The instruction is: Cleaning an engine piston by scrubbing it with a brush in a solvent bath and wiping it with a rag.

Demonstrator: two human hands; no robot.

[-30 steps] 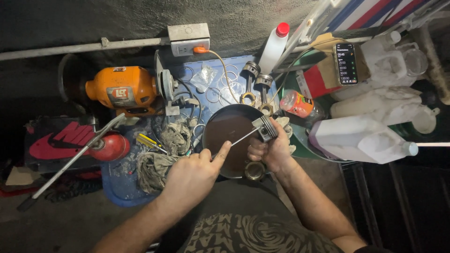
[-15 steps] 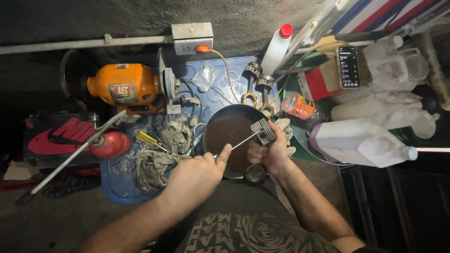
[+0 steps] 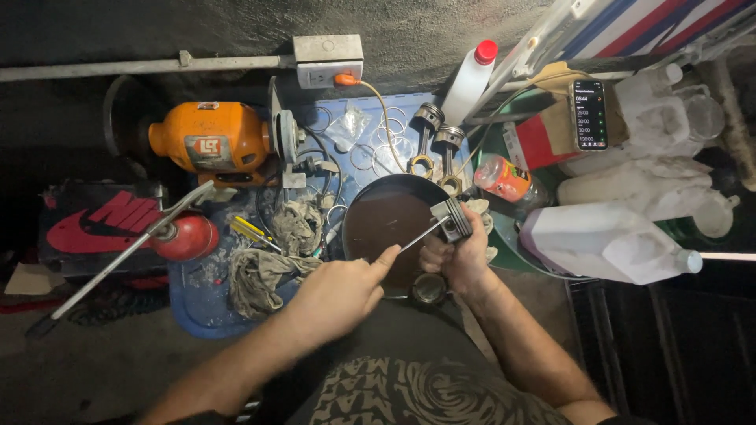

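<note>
My right hand (image 3: 455, 260) grips a metal piston (image 3: 453, 219) over the right edge of a round dark pan (image 3: 386, 216). My left hand (image 3: 339, 291) holds a thin metal rod-like tool (image 3: 417, 234) whose tip touches the piston's side. Both hands hover just above the pan's near rim. Below the hands a small round tin (image 3: 429, 288) stands on the surface.
An orange bench grinder (image 3: 209, 142) and a red oil can (image 3: 185, 236) with a long spout sit left. Dirty rags (image 3: 264, 267), a yellow screwdriver (image 3: 250, 230), two connecting rods (image 3: 437, 145), white jugs (image 3: 606, 240), a red-capped bottle (image 3: 470, 79) and a phone (image 3: 589, 114) surround the pan.
The hands and the piston stayed over the pan; the tool shifted only slightly against the piston. The view drifted a little.
</note>
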